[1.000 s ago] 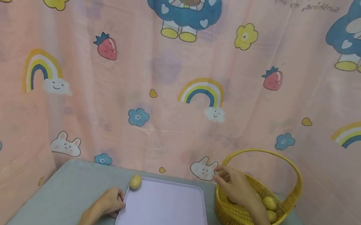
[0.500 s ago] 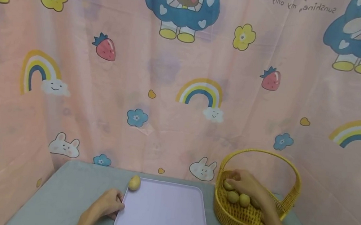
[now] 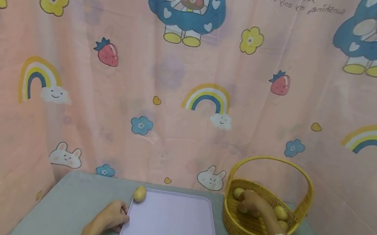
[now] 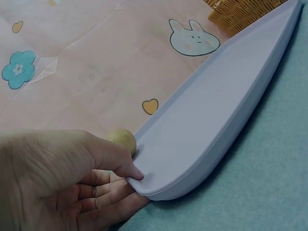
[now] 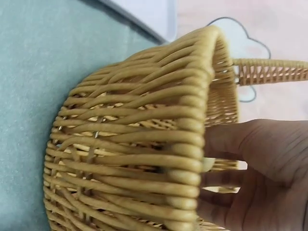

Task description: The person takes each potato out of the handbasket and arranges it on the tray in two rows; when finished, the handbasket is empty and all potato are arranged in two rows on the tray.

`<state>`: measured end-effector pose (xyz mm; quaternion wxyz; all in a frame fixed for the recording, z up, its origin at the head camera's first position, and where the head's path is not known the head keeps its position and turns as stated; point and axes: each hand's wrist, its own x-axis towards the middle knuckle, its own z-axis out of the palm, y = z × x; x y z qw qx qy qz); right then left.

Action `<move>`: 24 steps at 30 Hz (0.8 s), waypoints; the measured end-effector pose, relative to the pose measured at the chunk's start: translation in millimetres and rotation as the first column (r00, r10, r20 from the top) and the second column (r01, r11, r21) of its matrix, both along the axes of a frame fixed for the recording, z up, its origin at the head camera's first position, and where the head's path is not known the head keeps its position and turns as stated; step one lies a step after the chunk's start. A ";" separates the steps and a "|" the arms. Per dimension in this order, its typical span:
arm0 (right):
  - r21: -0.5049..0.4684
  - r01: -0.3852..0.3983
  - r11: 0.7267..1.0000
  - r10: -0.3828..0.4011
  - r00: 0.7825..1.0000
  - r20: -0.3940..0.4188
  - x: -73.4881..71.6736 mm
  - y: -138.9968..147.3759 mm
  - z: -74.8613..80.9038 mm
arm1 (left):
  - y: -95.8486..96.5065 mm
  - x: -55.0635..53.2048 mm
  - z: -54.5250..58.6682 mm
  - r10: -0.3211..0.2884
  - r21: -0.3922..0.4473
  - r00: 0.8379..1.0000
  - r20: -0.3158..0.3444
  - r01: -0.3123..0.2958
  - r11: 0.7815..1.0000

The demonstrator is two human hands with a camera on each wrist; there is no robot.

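My left hand (image 3: 113,215) pinches the left edge of a pale lilac tray (image 3: 171,222); the left wrist view has its thumb on top and the other fingers beneath. One potato (image 3: 139,194) sits at the tray's far left corner, just beyond that hand. My right hand (image 3: 252,204) reaches down into a yellow wicker basket (image 3: 245,232), fingers bent among several potatoes. A potato (image 3: 238,192) shows at its fingertips' far side, and another potato (image 3: 280,213) lies to the right. In the right wrist view the basket's rim hides the fingertips; I cannot tell whether they grip a potato.
The basket's tall arched handle (image 3: 274,158) rises behind the right hand. A grey-green cloth (image 3: 61,203) covers the table. Behind it hangs a pink printed curtain (image 3: 165,149). The basket stands close to the tray's right side.
My right hand has gone from over the basket's left rim down into it, then from the far-left potato toward those nearer the middle. My left hand keeps its hold on the tray.
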<state>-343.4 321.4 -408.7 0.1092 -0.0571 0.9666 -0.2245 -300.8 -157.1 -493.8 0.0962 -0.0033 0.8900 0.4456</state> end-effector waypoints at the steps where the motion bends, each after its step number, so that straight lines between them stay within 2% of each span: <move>1: -0.011 0.011 1.000 -0.011 1.000 0.010 0.4 -0.1 -1.9 | 0.0 -0.2 0.0 -0.001 0.004 1.000 0.000 0.001 1.000; 4: -0.025 0.065 0.998 -0.065 0.998 0.021 1.6 -1.4 -6.7 | -0.5 -1.1 0.6 -0.001 0.002 1.000 -0.002 0.001 1.000; 9: -0.047 0.046 0.998 -0.046 0.999 0.005 0.6 -4.9 -12.9 | -1.4 -1.3 1.3 0.008 -0.010 1.000 -0.006 -0.008 1.000; 12: -0.070 0.064 0.996 -0.063 0.998 0.015 -1.3 -5.4 -15.0 | -0.8 -0.6 1.7 -0.002 0.000 1.000 -0.014 0.002 1.000; 17: -0.057 0.089 0.994 -0.088 0.996 0.020 -4.2 -6.1 -16.7 | -1.2 1.4 1.4 -0.014 0.003 1.000 -0.018 0.014 1.000; 24: -0.032 0.072 0.997 -0.073 0.997 -0.018 -1.8 -9.2 -15.1 | -3.7 0.8 -2.6 -0.010 0.003 1.000 -0.025 0.010 1.000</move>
